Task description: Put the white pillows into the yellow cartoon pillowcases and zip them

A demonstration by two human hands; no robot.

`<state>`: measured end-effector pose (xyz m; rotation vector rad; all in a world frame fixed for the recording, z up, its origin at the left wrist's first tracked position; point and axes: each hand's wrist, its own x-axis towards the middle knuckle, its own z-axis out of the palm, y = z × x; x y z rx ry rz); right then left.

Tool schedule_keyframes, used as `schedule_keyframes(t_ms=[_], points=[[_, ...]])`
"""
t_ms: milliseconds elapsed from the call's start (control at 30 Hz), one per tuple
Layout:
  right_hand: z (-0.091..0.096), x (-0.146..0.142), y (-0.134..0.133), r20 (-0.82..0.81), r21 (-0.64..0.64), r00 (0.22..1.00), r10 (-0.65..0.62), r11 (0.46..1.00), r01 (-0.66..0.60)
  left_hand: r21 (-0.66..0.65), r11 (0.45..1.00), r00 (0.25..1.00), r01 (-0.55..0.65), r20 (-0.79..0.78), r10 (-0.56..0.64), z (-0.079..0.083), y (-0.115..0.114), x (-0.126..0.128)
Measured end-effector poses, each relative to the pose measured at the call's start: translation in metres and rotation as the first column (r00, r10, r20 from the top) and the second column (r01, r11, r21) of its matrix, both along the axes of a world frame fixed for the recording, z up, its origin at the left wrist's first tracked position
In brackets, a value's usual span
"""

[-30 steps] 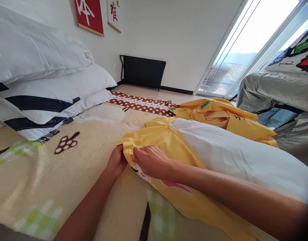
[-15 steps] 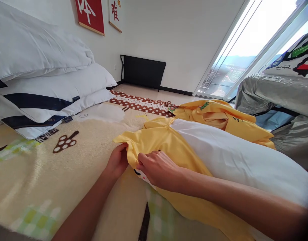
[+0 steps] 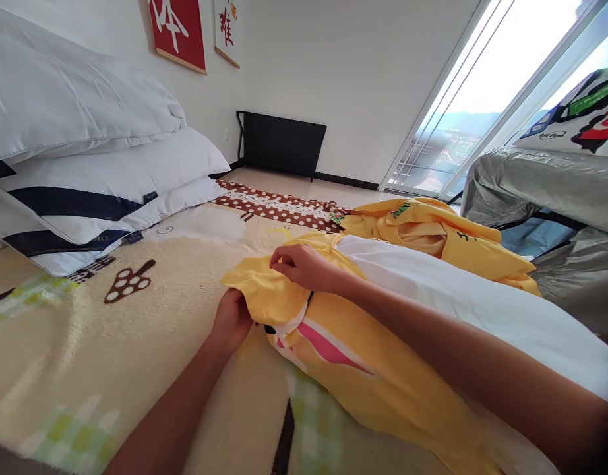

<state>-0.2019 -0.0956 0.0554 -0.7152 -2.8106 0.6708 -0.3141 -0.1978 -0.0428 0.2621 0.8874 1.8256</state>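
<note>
A yellow pillowcase (image 3: pixel 403 369) with a pink and white print lies bunched over a long white pillow (image 3: pixel 432 277), which shows bare along its far side. At the case's near-left end, my left hand (image 3: pixel 232 320) is closed on the gathered yellow cloth, its fingertips hidden under the fabric. My right hand (image 3: pixel 304 267) is on top of the folded cloth, a little farther back, with its fingers curled and closed on the yellow fabric. Most of its fingertips are hidden from view.
White pillows (image 3: pixel 111 155) are stacked at the left on a cream patterned blanket (image 3: pixel 185 264). More yellow cloth (image 3: pixel 467 244) lies behind the white pillow. A silver-covered bulky item (image 3: pixel 541 188) stands at the right by the window. A black panel (image 3: pixel 281 145) leans at the far wall.
My right hand has moved up and away across the pillowcase, folding cloth over and baring the pink print. My left hand stays almost in place at the case's end.
</note>
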Motion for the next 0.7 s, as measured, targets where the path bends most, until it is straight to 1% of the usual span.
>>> schedule_keyframes(t_ms=[33,67,133,200,333,500,700], points=[[0.000,-0.004,0.003,-0.005,0.056,1.000,0.012,0.998,-0.012,0.003,1.000,1.000,-0.001,-0.007,0.001,0.000,0.000,0.000],[-0.001,-0.008,0.005,0.023,0.099,0.998,0.055,0.993,-0.057,0.008,1.000,1.000,0.007,-0.017,-0.007,-0.001,0.000,0.000],[-0.004,-0.015,0.005,0.130,0.154,0.980,0.152,0.973,-0.171,0.021,0.999,0.999,0.035,-0.040,-0.034,-0.003,0.000,-0.001],[-0.009,-0.019,0.002,0.225,0.210,0.959,0.170,0.953,-0.218,0.034,0.998,0.997,0.056,-0.049,-0.054,-0.003,0.000,-0.002],[-0.013,-0.021,-0.005,0.263,0.318,0.963,0.057,0.937,-0.142,0.033,0.999,1.000,0.019,0.010,-0.019,-0.001,0.000,-0.002],[-0.015,-0.017,-0.008,0.274,0.394,0.962,0.011,0.911,-0.123,0.050,0.999,0.999,0.007,0.044,-0.009,0.002,0.000,-0.002],[-0.013,-0.011,-0.002,0.271,0.476,0.960,-0.076,0.877,-0.065,0.012,0.997,0.997,0.076,-0.001,-0.076,0.005,-0.003,-0.005]])
